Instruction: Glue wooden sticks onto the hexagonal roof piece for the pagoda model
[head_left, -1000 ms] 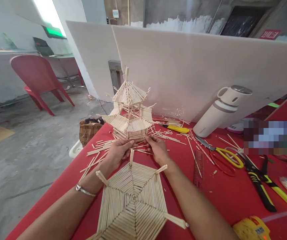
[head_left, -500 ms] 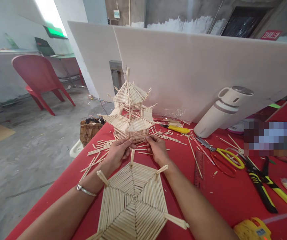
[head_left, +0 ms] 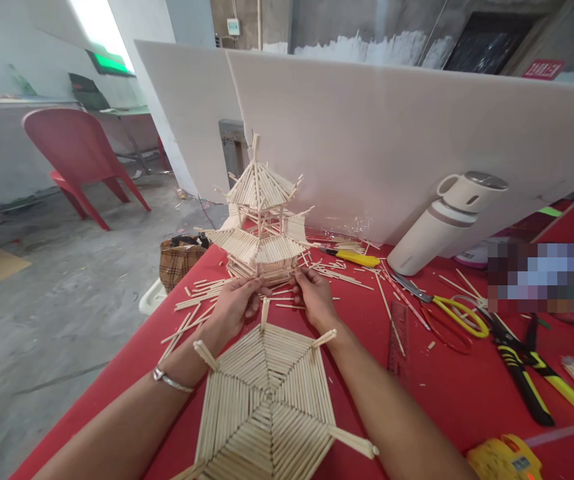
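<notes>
A pagoda model (head_left: 257, 250) built of thin wooden sticks stands upright at the far part of the table, with tiered roofs and a spire. My left hand (head_left: 239, 300), a metal bracelet on its wrist, is closed with thumb and forefinger at the front left of the model's base. On the other side, my right hand (head_left: 311, 292) pinches the base's front right edge. The fingertips partly hide what lies between them. Below my wrists, nearest to me, is a hexagonal stick roof panel (head_left: 269, 393) with paired sticks jutting from its corners.
Loose sticks (head_left: 207, 293) lie around the model on the red table (head_left: 377, 420). To the right are a yellow cutter knife (head_left: 357, 259), white bottle (head_left: 434, 223), scissors (head_left: 459, 317), ruler (head_left: 398, 340), pliers (head_left: 521, 373) and yellow tape measure (head_left: 504, 459). A white board (head_left: 391, 147) stands behind.
My right hand's fingertips have shifted very slightly at the base of the model. Everything else looks the same.
</notes>
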Available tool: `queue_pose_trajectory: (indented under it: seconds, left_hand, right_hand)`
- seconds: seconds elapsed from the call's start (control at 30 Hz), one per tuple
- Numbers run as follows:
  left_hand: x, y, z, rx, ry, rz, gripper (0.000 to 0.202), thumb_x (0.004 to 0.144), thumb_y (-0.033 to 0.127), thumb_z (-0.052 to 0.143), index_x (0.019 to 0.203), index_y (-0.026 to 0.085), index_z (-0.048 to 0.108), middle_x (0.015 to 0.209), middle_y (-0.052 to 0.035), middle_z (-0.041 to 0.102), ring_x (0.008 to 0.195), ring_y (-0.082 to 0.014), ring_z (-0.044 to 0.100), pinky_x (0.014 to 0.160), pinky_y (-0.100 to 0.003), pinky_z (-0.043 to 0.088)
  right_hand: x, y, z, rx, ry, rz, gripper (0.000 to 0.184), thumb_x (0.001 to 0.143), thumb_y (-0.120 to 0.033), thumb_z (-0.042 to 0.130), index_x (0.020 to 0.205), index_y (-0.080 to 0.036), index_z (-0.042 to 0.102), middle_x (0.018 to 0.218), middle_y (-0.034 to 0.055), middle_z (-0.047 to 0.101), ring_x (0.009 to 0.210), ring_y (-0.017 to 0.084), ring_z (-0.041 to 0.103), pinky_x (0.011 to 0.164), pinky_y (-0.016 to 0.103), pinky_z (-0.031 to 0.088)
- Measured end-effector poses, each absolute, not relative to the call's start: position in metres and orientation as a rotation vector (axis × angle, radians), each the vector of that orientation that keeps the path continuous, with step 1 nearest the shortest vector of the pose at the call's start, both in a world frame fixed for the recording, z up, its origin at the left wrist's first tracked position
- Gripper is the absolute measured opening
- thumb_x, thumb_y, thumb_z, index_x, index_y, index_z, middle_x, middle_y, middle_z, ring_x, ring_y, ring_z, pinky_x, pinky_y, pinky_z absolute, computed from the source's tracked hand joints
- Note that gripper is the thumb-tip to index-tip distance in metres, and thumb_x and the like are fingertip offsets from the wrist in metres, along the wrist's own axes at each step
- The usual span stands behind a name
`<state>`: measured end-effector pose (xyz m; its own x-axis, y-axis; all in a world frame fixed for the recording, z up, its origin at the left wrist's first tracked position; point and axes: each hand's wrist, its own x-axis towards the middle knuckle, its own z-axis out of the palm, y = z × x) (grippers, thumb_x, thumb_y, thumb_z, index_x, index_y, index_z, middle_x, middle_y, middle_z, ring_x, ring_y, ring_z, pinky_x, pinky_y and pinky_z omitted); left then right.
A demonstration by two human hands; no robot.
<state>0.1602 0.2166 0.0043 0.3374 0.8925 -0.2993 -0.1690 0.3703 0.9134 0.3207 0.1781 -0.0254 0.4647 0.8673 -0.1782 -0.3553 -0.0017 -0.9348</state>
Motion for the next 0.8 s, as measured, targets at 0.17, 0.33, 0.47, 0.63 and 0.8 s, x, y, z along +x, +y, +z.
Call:
queue_pose_trajectory:
  seconds: [0.17, 0.33, 0.47, 0.63, 0.8]
  left_hand:
    - [0.1603, 0.2154, 0.0062, 0.913, 0.97, 0.849, 0.019, 0.07, 0.028, 0.073, 0.068, 0.009, 0.068, 0.06, -0.0064, 0.068, 0.033, -0.0039, 0.037, 0.031, -0.019, 0.021]
    - [0.1609, 0.215, 0.0083, 0.911, 0.97, 0.848, 0.017, 0.07, 0.027, 0.071, 0.071, 0.01, 0.068, 0.061, -0.0068, 0.07, 0.033, -0.0039, 0.037, 0.031, -0.019, 0.021]
    - [0.1608, 0.2158, 0.0082, 0.912, 0.955, 0.849, 0.017, 0.071, 0.027, 0.071, 0.073, 0.01, 0.068, 0.062, -0.0062, 0.07, 0.033, -0.0037, 0.037, 0.032, -0.02, 0.02]
    - [0.1601, 0.2163, 0.0072, 0.913, 0.962, 0.846, 0.016, 0.071, 0.026, 0.069, 0.074, 0.01, 0.068, 0.063, -0.0066, 0.07, 0.033, -0.0037, 0.037, 0.032, -0.02, 0.02]
    - [0.1597, 0.216, 0.0079, 0.912, 0.964, 0.85, 0.016, 0.071, 0.026, 0.069, 0.073, 0.01, 0.068, 0.063, -0.0069, 0.069, 0.035, -0.0044, 0.04, 0.032, -0.019, 0.021]
  right_hand:
    - [0.3208, 0.1786, -0.0274, -1.207, -0.522, 1.037, 0.041, 0.068, -0.056, 0.074, 0.081, -0.02, 0.061, 0.058, -0.0074, 0.058, 0.032, 0.005, 0.042, 0.027, 0.018, 0.035]
    - [0.3209, 0.1784, -0.0271, -1.2, -0.522, 1.026, 0.04, 0.069, -0.056, 0.074, 0.079, -0.019, 0.061, 0.058, -0.0072, 0.058, 0.033, 0.005, 0.042, 0.028, 0.017, 0.035]
    - [0.321, 0.1781, -0.0267, -1.202, -0.513, 1.026, 0.04, 0.068, -0.056, 0.075, 0.079, -0.019, 0.061, 0.058, -0.0071, 0.059, 0.033, 0.005, 0.042, 0.028, 0.017, 0.034]
    - [0.3211, 0.1781, -0.0263, -1.213, -0.516, 1.024, 0.041, 0.067, -0.057, 0.075, 0.079, -0.02, 0.061, 0.058, -0.0068, 0.06, 0.033, 0.004, 0.042, 0.029, 0.018, 0.035]
    - [0.3214, 0.1778, -0.0267, -1.208, -0.525, 1.032, 0.041, 0.068, -0.058, 0.074, 0.079, -0.02, 0.061, 0.058, -0.0067, 0.059, 0.033, 0.005, 0.042, 0.029, 0.018, 0.035]
